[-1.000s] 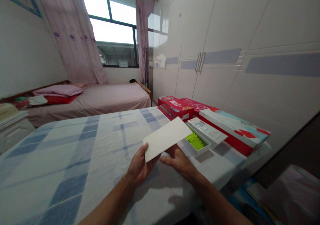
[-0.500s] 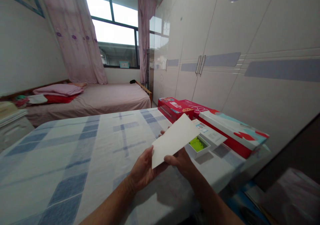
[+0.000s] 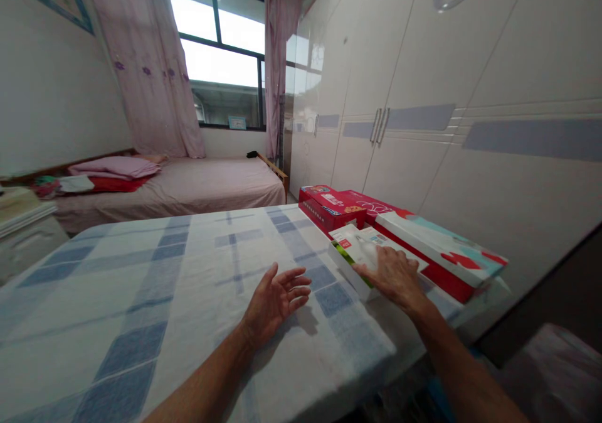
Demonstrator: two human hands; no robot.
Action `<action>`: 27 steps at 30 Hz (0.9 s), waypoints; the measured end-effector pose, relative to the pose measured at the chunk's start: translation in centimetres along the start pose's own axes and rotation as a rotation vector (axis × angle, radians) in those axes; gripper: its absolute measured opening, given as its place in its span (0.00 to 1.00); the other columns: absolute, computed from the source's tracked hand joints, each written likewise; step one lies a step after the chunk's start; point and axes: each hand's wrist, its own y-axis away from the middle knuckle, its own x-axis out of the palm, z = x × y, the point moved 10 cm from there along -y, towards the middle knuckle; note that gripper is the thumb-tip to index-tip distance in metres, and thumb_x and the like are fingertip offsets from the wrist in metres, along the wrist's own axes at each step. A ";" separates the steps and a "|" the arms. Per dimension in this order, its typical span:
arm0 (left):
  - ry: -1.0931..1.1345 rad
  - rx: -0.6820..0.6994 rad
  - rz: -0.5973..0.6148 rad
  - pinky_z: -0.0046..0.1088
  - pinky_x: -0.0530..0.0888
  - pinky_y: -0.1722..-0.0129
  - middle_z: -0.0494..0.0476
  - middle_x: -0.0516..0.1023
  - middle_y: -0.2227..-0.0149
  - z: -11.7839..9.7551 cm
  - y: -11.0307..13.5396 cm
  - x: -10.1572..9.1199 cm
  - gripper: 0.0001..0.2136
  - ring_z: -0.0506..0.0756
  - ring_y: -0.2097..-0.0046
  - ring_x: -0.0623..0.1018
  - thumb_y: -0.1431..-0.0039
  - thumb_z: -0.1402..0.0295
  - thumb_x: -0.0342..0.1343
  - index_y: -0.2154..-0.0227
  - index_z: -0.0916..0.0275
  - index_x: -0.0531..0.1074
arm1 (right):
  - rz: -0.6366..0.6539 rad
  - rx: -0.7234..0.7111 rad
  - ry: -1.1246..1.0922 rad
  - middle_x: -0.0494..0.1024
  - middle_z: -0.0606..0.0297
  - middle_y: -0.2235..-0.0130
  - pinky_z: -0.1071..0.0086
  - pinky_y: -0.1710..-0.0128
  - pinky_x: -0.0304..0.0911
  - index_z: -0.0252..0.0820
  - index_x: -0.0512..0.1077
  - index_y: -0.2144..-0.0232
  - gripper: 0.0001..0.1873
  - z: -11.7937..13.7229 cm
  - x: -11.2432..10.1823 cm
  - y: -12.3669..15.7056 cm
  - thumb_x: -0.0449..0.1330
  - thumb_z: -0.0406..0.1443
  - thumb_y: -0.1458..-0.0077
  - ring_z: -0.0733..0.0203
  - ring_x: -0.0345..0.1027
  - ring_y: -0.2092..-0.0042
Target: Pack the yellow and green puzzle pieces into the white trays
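Observation:
My left hand [image 3: 276,302] is held over the tablecloth with its palm turned inward and its fingers apart, holding nothing. To its right, my right hand [image 3: 392,277] bends over a white card [image 3: 353,242] with small red print, thumb on the near side and fingers across the far part. The card lies over a small open white box [image 3: 345,271], covering most of it. A strip of bright green filling [image 3: 343,253] shows along the box's left edge. My hand hides the right part of the card and box.
A red printed box [image 3: 332,208] and a long red and white box [image 3: 433,247] stand behind on the checked tablecloth [image 3: 197,310]. A white wardrobe [image 3: 423,178] rises beyond them. A bed [image 3: 211,187] stands by the window.
The white card has gone from both hands down over the white box, and print now shows on it. My left hand has let go; my right hand has moved right with the card.

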 end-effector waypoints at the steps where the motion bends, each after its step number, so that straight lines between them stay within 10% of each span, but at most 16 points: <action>1: -0.010 0.002 -0.005 0.29 0.74 0.63 0.67 0.77 0.60 0.0 0.0 -0.1 0.23 0.55 0.65 0.78 0.38 0.56 0.45 0.56 0.72 0.73 | 0.011 0.003 0.025 0.72 0.45 0.54 0.50 0.55 0.57 0.30 0.67 0.53 0.35 0.3 0.2 0.0 0.50 0.56 0.47 0.41 0.63 0.52; 16: -0.081 0.014 -0.002 0.28 0.73 0.64 0.65 0.77 0.60 -0.2 -0.2 -0.4 0.23 0.53 0.64 0.77 0.38 0.54 0.44 0.58 0.70 0.74 | 0.065 -0.003 0.006 0.70 0.43 0.53 0.46 0.55 0.57 0.30 0.67 0.52 0.36 0.4 1.3 -0.3 0.52 0.57 0.49 0.38 0.62 0.50; 22: -0.120 0.020 0.004 0.28 0.72 0.63 0.64 0.77 0.59 -0.2 -0.3 -0.6 0.22 0.53 0.64 0.76 0.39 0.54 0.46 0.58 0.69 0.74 | -0.053 0.091 -0.410 0.64 0.46 0.48 0.56 0.53 0.60 0.38 0.59 0.41 0.38 -2.5 -1.7 -1.6 0.49 0.56 0.47 0.47 0.64 0.49; 27: -0.313 0.061 0.008 0.29 0.72 0.61 0.64 0.76 0.57 0.3 -0.4 -0.6 0.21 0.54 0.62 0.76 0.42 0.54 0.51 0.56 0.67 0.74 | -0.035 -0.266 -0.496 0.65 0.52 0.48 0.58 0.50 0.60 0.40 0.62 0.44 0.36 5.4 -2.4 2.6 0.58 0.51 0.51 0.50 0.63 0.50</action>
